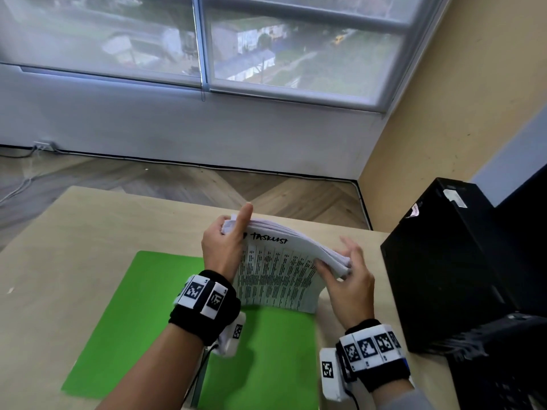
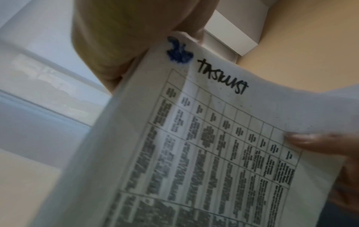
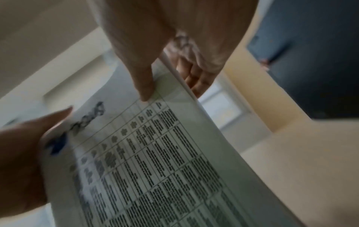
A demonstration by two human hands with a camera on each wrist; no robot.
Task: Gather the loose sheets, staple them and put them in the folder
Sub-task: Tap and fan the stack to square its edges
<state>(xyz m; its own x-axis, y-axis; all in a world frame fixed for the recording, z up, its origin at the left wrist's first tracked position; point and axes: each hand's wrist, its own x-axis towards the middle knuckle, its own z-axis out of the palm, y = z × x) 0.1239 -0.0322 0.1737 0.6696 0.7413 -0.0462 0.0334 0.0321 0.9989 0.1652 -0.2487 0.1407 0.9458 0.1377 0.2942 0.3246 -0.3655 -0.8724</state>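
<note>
The head view looks down from above and behind the stack of white printed sheets [image 1: 275,273], taking in the pale wooden desk [image 1: 74,247]. Both wrist views sit close under the same stack, angled upward, sharing its printed table face.

The sheets [image 1: 275,273] are white, printed with a black-lined table of grey-black text, a black handwritten heading and a blue blot just beside the left fingers [image 2: 116,46]. The folder [image 1: 148,315] is bright green, the worktop [image 1: 59,261] pale wood.
</note>
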